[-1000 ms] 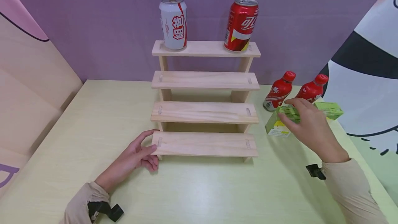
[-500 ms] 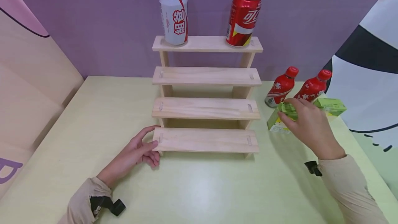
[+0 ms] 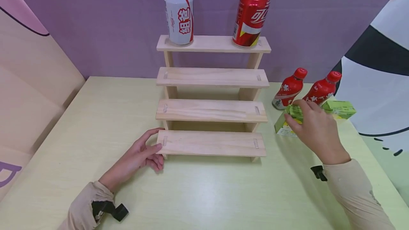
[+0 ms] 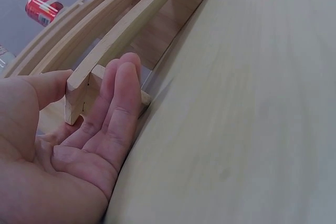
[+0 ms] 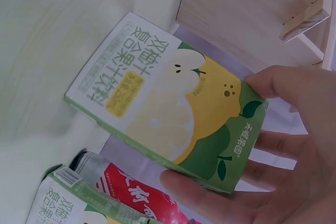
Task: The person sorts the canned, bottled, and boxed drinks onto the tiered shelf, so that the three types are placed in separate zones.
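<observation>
A stepped wooden display rack [image 3: 211, 143] stands in the middle of the table. My left hand [image 3: 137, 157] grips the left end of its lowest board; in the left wrist view the thumb and index finger are at the board [image 4: 79, 90] while the other fingers reach beneath it. To the right, my right hand [image 3: 319, 132] holds the top end of a green and white juice carton [image 3: 285, 127] between thumb and fingers. The right wrist view shows this carton's fruit-printed front [image 5: 168, 103]. The carton appears to stand upright on the table.
On the rack's top board stand a white can [image 3: 179, 17] and a red can [image 3: 251, 18]. Two red-capped bottles [image 3: 289, 88] stand behind the held carton, and a second juice carton [image 3: 340, 109] is just right of it. A purple wall [image 3: 127, 27] closes off the back.
The head view has tilted slightly, so everything sits a little higher in it. My right hand's thumb and fingers have settled onto the carton's top. The left hand keeps its hold on the rack.
</observation>
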Demonstrator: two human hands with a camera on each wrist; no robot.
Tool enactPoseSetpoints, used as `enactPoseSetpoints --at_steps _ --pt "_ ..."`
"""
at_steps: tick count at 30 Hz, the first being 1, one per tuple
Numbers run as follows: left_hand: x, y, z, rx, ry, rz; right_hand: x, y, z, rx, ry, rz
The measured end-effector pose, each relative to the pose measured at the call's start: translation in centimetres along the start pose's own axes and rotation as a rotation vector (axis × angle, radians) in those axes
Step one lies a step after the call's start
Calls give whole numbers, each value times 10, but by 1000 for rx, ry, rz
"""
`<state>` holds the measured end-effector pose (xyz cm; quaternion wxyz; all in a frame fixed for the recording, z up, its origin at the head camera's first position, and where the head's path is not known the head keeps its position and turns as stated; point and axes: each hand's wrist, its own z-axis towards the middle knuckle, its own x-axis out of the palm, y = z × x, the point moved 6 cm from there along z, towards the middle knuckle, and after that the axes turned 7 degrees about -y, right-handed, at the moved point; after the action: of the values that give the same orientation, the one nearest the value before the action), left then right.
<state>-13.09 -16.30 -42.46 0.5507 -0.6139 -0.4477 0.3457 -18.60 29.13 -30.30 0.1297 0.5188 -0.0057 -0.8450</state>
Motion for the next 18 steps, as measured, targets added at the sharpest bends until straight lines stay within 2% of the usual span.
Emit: enactPoseSetpoints --at_steps 6,18 --pt "0 -1 0 2 -1 1 3 -1 1 10 41 -11" --pt "-1 0 0 23 11 9 3 0 -1 14 -18 35"
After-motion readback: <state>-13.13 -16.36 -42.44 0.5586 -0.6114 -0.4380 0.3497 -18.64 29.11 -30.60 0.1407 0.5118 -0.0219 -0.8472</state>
